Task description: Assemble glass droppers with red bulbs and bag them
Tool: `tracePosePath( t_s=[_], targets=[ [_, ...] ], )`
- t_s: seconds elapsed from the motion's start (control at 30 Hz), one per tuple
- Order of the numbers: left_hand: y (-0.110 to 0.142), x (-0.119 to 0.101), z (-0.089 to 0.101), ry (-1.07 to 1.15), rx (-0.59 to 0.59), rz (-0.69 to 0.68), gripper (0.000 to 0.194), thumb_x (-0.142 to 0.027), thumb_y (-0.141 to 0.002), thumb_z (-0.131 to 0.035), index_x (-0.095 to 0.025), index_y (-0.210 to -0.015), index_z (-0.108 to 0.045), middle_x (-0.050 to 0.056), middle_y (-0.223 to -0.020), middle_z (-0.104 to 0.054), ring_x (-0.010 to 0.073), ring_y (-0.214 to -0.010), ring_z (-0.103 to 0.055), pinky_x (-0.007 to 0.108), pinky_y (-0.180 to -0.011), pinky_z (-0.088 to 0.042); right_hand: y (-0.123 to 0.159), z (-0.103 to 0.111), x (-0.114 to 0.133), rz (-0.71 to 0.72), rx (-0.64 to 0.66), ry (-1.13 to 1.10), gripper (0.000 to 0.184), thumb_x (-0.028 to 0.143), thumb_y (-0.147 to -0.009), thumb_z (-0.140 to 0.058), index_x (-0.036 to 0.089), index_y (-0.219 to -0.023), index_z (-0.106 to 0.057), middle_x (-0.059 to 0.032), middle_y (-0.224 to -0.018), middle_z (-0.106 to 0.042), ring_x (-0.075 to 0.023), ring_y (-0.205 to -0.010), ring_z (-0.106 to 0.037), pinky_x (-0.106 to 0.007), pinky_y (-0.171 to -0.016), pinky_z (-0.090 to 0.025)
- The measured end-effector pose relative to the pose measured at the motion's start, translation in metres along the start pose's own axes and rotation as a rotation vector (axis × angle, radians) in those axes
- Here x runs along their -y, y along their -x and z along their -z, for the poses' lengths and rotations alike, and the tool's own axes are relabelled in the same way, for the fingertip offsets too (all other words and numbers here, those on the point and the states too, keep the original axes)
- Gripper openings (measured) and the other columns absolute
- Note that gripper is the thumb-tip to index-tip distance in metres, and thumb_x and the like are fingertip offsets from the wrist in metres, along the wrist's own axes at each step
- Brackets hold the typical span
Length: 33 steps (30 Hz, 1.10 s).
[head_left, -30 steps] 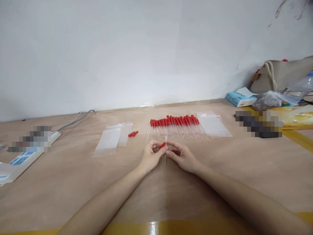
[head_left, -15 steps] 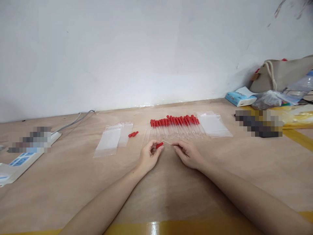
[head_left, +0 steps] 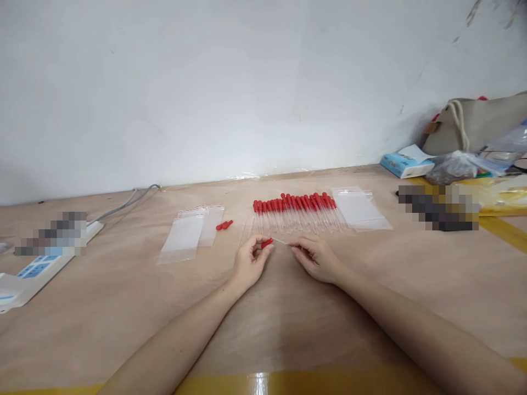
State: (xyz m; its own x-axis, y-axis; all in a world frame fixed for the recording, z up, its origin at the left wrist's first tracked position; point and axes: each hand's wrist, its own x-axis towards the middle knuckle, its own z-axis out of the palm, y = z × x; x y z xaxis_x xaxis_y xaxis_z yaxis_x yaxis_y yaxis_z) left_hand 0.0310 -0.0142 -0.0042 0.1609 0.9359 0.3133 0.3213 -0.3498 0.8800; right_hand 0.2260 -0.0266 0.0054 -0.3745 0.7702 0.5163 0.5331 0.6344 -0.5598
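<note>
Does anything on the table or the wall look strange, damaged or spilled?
Dark smudges mark the upper right of the wall, odd against its pale colour. The dropper row is slightly uneven, as some red caps sit farther back. No spill shows.

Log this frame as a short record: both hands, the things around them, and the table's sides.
left hand: holding a red cap
right hand: holding a thin clear tube
contact: tube end at cap; insertion unclear
beyond hands: row of red-capped tubes
left of row: loose red caps, clear bags
far left: power strip
far right: blue box
</note>
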Motion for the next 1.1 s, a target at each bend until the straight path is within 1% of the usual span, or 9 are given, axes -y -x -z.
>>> tracePosePath(
  t_s=[0.17,0.27,0.37,0.5,0.67,0.8,0.9,1.1],
  targets=[
    [0.000,0.005,0.001,-0.081,-0.003,-0.022,0.023,-0.035,-0.078,-0.054,-0.021,-0.095,-0.063,0.004,-0.084,-0.066,0.0134,-0.064,-0.058,0.026,-0.062,-0.047,0.000,0.003,-0.005,-0.025,0.039,-0.054,0.021,0.028,-0.084,-0.043,0.020,-0.093,-0.061,-0.0035,-0.079,-0.062,-0.0138,-0.070,-0.055,-0.027,-0.064,-0.043],
    [0.000,0.006,0.002,-0.095,0.011,-0.045,0.023,-0.033,-0.079,-0.053,-0.018,-0.093,-0.064,0.004,-0.085,-0.067,0.0146,-0.068,-0.060,0.026,-0.063,-0.048,0.000,0.003,-0.008,-0.026,0.083,-0.066,0.021,0.029,-0.084,-0.045,0.021,-0.090,-0.063,-0.0028,-0.078,-0.062,-0.0137,-0.070,-0.055,-0.027,-0.066,-0.043],
    [0.001,0.004,0.003,-0.097,0.033,-0.075,0.022,-0.031,-0.080,-0.052,-0.017,-0.091,-0.064,0.004,-0.084,-0.067,0.0145,-0.070,-0.060,0.025,-0.064,-0.047,0.000,0.003,-0.010,-0.012,0.102,-0.046,0.019,0.028,-0.084,-0.046,0.021,-0.089,-0.063,-0.0021,-0.077,-0.063,-0.0136,-0.070,-0.055,-0.028,-0.069,-0.040],
    [0.002,0.000,0.005,-0.108,0.100,-0.130,0.018,-0.028,-0.081,-0.051,-0.016,-0.089,-0.063,0.004,-0.083,-0.065,0.0139,-0.074,-0.059,0.023,-0.066,-0.046,-0.001,0.007,-0.013,0.043,0.132,0.075,0.019,0.026,-0.085,-0.046,0.022,-0.089,-0.064,-0.0006,-0.076,-0.063,-0.0118,-0.066,-0.053,-0.030,-0.072,-0.032],
    [0.005,-0.005,0.008,-0.170,0.194,-0.198,0.017,-0.026,-0.083,-0.050,-0.016,-0.087,-0.063,0.005,-0.083,-0.063,0.0143,-0.077,-0.058,0.025,-0.069,-0.046,-0.002,0.013,-0.013,0.140,0.134,0.269,0.021,0.024,-0.085,-0.044,0.021,-0.087,-0.064,-0.0009,-0.073,-0.063,-0.0098,-0.058,-0.047,-0.031,-0.068,-0.024],
    [0.006,-0.006,0.007,-0.229,0.204,-0.206,0.017,-0.028,-0.082,-0.051,-0.016,-0.088,-0.062,0.005,-0.081,-0.063,0.0149,-0.075,-0.058,0.026,-0.069,-0.046,-0.001,0.009,-0.007,0.164,0.092,0.373,0.024,0.022,-0.085,-0.041,0.019,-0.080,-0.064,-0.0015,-0.068,-0.060,-0.0098,-0.056,-0.043,-0.030,-0.065,-0.021],
    [0.006,-0.007,0.007,-0.248,0.222,-0.204,0.017,-0.028,-0.081,-0.052,-0.016,-0.088,-0.062,0.005,-0.080,-0.063,0.0149,-0.074,-0.058,0.026,-0.068,-0.046,0.001,0.004,-0.004,0.150,0.087,0.359,0.025,0.023,-0.086,-0.039,0.018,-0.079,-0.062,-0.0010,-0.065,-0.058,-0.0099,-0.055,-0.042,-0.029,-0.065,-0.021],
    [0.006,-0.005,0.007,-0.195,0.241,-0.160,0.017,-0.028,-0.080,-0.053,-0.016,-0.088,-0.062,0.005,-0.081,-0.063,0.0152,-0.075,-0.058,0.026,-0.068,-0.046,0.002,0.001,-0.006,0.117,0.136,0.308,0.026,0.023,-0.086,-0.037,0.017,-0.073,-0.059,-0.0010,-0.064,-0.058,-0.0100,-0.055,-0.043,-0.028,-0.064,-0.023]
  ],
)
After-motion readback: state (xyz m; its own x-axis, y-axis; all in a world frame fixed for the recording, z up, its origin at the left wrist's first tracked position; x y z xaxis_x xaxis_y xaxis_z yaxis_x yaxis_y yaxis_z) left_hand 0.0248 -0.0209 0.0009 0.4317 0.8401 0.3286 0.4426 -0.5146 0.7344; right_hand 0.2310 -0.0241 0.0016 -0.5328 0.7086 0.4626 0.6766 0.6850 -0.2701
